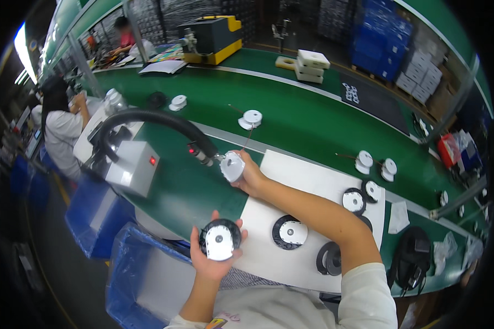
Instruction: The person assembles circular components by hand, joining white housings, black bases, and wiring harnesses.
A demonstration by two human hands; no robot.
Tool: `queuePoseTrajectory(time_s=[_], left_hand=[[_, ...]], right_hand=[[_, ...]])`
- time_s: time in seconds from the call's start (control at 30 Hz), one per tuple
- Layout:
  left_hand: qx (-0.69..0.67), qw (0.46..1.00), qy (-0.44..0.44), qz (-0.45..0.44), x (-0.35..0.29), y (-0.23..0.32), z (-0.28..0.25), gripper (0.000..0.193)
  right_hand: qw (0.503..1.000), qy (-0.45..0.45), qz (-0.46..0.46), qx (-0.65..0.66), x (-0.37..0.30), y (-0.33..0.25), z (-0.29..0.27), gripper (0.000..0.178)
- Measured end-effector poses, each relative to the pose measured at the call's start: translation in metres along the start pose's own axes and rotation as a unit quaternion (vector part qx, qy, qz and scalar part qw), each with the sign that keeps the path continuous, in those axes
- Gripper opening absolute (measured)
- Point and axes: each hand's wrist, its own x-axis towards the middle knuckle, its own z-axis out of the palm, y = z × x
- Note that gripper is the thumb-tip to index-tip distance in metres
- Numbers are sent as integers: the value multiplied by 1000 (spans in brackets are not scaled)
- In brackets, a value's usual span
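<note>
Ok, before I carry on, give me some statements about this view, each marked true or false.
1. The left hand holds a round black-and-white part. True.
2. The right hand is empty. False: the right hand holds a white part.
3. The black hose ends near the right hand. True.
4. The black bag lies left of the white board. False: the black bag lies right of the white board.
5. The box with a red spot is yellow. False: that box is white.
</note>
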Motion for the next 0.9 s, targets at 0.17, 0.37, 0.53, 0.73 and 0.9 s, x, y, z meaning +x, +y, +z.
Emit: queuePoseTrajectory(time_s=[0.17,0.37,0.53,0.73,0.9], left_hand=[[-14,998,-6,63,-44,21,-11,59],[-6,987,89,131,-15,33,1,53],[-12,970,140,201,47,50,28,47],[27,985,104,135,151,63,43,50],[71,990,-12,120,165,38,31,50]], right_hand=[[997,-54,34,33,-20,3,0,34],[998,-29,19,45,18,9,5,31],[1000,9,8,0,38,10,4,42],[992,16,-112,59,-92,-62,10,44],[965,-163,-184,96,-170,-89,-16,47]])
